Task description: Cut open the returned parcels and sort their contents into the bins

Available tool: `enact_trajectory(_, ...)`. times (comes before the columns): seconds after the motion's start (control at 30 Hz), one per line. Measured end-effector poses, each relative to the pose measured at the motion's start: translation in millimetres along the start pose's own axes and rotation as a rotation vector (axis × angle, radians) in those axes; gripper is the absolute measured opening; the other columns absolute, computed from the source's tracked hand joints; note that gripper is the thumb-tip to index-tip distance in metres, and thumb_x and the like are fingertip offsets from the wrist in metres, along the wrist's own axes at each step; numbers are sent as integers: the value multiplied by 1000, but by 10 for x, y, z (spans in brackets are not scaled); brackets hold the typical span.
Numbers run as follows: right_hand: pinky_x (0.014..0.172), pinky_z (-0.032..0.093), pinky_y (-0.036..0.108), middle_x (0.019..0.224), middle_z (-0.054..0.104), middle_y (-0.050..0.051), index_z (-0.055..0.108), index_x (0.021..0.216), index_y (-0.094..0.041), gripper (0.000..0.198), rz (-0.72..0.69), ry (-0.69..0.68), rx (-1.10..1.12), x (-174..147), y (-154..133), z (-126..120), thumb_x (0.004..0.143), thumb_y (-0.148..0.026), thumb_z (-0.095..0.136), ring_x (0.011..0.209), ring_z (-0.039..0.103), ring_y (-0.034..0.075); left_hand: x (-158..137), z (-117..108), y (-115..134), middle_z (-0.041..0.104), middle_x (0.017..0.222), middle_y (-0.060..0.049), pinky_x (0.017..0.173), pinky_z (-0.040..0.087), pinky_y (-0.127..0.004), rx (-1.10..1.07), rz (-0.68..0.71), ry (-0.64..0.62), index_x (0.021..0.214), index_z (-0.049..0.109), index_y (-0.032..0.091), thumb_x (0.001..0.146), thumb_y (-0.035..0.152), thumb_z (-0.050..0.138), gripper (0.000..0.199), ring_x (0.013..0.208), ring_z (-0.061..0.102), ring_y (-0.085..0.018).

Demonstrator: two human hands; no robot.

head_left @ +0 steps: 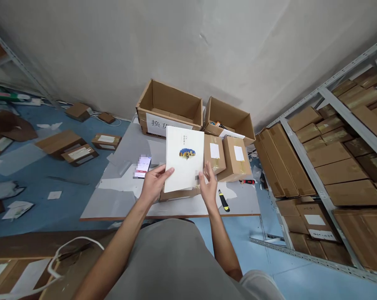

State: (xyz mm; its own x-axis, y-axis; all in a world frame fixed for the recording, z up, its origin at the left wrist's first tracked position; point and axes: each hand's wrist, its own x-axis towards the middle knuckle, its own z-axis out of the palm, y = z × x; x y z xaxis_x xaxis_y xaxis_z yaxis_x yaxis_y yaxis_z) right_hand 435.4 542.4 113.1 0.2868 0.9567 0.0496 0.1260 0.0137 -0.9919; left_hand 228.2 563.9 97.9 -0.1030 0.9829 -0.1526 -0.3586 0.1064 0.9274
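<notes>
A white book [185,171] with a small blue and yellow picture on its cover is held up over the table, upright in my view. My left hand [153,181] grips its lower left edge, thumb on the cover and fingers behind. At the lower right edge my right hand [209,183] holds it too, thumb on the front and fingers partly raised beside it. Just below the book lies a cardboard box [179,194], mostly hidden by it. A yellow and black utility knife [223,201] rests right of my right hand. Left of the book is a phone [144,166], lit and partly blurred.
Two open cartons, a labelled one [172,125] and another [238,118], stand along the wall. Two closed boxes [237,158] sit at the table's right, near a red cutter [247,182]. Shelves of boxes [341,166] rise on the right; parcels [79,154] litter the left floor.
</notes>
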Motion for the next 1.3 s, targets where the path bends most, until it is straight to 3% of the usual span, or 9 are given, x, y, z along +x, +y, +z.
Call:
enact_trajectory(0.17,122,66,47,168,74,14,78,157,-23,80,-17,-209,27,-108,-123,293,91,-66,91,154,73,35,-153,178,43,90,131,-11,115,70,-56,203,209,-45,123,94,23,91,79,88,65,124,85,-41)
enact_trajectory(0.37,106,70,44,111,92,9,88,109,-22,52,-12,-66,7,-25,-209,336,93,-72,85,110,84,31,-151,190,-53,82,151,-16,137,53,-62,321,291,-377,149,85,29,86,71,94,76,157,68,-43)
enact_trajectory(0.47,102,70,43,108,92,9,87,106,-22,57,42,-94,98,76,-243,199,92,-78,84,108,85,31,79,0,-73,74,164,-18,142,46,-60,344,254,-199,152,81,25,86,75,93,84,167,58,-42)
enact_trajectory(0.57,102,72,46,108,93,9,85,108,-24,61,137,-107,211,144,-253,81,87,-81,88,117,87,35,312,-188,-35,79,154,-19,138,49,-61,300,145,-19,141,83,22,73,79,101,90,158,65,-45)
enact_trajectory(0.67,104,73,48,106,92,10,82,109,-26,62,209,-102,280,210,-218,14,83,-82,91,124,86,37,399,-255,46,87,121,-17,115,67,-53,109,-56,-120,116,86,20,69,78,104,77,127,82,-41)
enact_trajectory(0.77,106,73,48,107,92,10,81,110,-26,63,242,-103,322,305,-157,-52,82,-81,92,129,85,38,354,-198,146,86,109,-14,99,72,-45,30,-108,-201,105,85,21,70,68,108,63,112,85,-36)
enact_trajectory(0.87,107,73,49,110,92,9,81,114,-26,65,257,-77,357,429,-107,-188,82,-82,91,129,86,38,276,-72,225,87,122,-15,93,74,-42,-4,-150,-320,120,89,25,69,57,110,64,117,84,-36)
enact_trajectory(1.03,108,72,47,120,92,11,82,120,-25,62,276,-28,384,635,-36,-608,85,-75,93,129,85,36,220,296,186,81,149,-16,61,73,-37,42,-355,-494,161,78,34,73,46,107,93,116,84,-39)
enact_trajectory(1.3,119,67,43,151,84,8,77,153,-25,75,286,147,398,1054,54,-1378,81,-44,91,140,80,31,574,1246,-20,74,161,-16,67,74,-30,8,-369,-483,165,74,31,74,30,106,96,123,82,-36)
